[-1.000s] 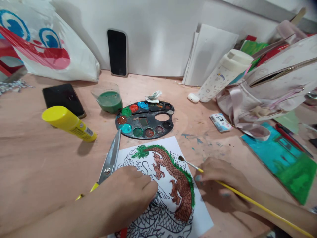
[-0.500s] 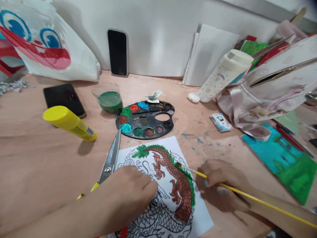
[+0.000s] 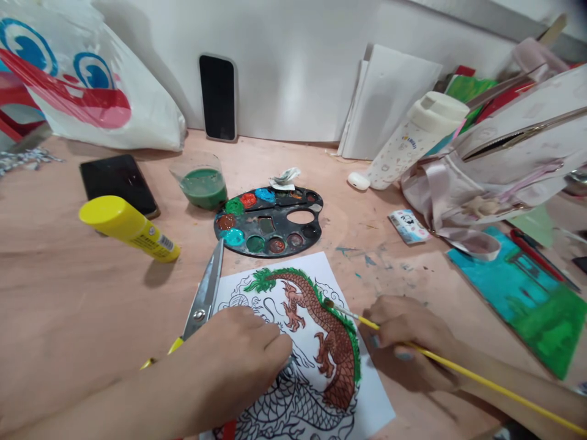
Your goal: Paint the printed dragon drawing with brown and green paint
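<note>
one sheet of paper (image 3: 373, 397) lies flat on the table (image 3: 55, 293), well in from the far edge, printed with a dragon (image 3: 339, 348). my right hand (image 3: 408, 333) is just beyond the paper's right edge, thumb and fingers clamped on a slim yellow paintbrush (image 3: 452, 365); its tip is at the green fringe along the dragon's back, not far from the paper's far right corner (whether it presses down, i can't tell). the body up there is brown, while the coils nearer me are plain black outline. my left hand (image 3: 247, 342) rests across the paper's left side, fingers curled under; i can't tell whether they close on anything. beside that arm, scissors (image 3: 202, 305) slant along the paper's left edge, their point at the near rim of the black palette (image 3: 283, 231). the palette sits just past the paper's far edge, with a crumpled tissue (image 3: 285, 179) at its far rim and a cup (image 3: 204, 198) of green liquid by its left end. at the table's far edge a phone (image 3: 217, 98) leans against the white wall (image 3: 293, 67).
</note>
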### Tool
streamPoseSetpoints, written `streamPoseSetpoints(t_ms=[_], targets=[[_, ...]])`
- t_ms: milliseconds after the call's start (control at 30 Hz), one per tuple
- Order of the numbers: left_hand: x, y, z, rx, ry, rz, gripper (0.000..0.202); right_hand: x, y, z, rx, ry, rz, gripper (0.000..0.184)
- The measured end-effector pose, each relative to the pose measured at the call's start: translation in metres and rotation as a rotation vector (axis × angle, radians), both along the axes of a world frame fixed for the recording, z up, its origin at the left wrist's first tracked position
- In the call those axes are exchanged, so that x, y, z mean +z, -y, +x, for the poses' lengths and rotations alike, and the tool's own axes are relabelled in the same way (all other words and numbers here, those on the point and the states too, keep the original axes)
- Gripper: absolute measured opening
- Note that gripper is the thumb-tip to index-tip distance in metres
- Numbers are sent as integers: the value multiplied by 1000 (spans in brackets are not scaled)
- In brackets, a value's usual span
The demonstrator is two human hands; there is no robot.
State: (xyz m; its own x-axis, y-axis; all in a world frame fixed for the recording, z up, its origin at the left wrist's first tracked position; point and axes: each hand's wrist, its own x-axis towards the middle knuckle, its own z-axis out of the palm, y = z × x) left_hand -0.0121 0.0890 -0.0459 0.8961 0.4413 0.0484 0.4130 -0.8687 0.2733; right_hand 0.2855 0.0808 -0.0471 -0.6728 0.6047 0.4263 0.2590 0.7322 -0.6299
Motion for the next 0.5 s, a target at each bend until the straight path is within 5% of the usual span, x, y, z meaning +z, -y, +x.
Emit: streamPoseSetpoints(t_ms=[500], targets=[[3,0,2,17,40,12,20,0,1,-2,-14,39,4,30]])
